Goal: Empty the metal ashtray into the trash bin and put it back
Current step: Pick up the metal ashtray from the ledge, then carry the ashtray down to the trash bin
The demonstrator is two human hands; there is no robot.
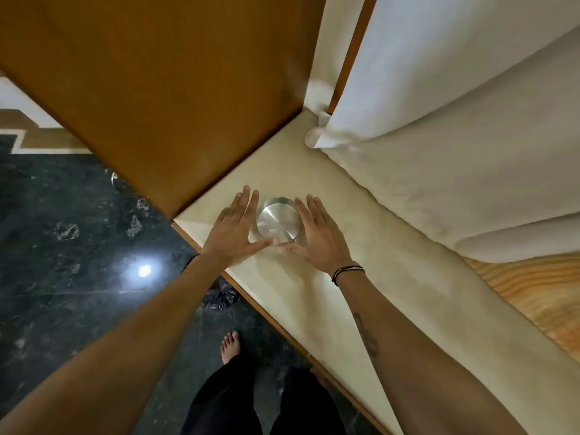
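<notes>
Metal ashtray upright on cream ledge near wooden panel, flanked by left hand and right hand, fingers straight and spread, thumbs meeting at near rim, no grip closed.

We have only one view, a wide-angle camera worn on the head, looking steeply down from close above at our left hand and right hand over the cream ledge, with the dark floor and our bare foot directly below.
</notes>
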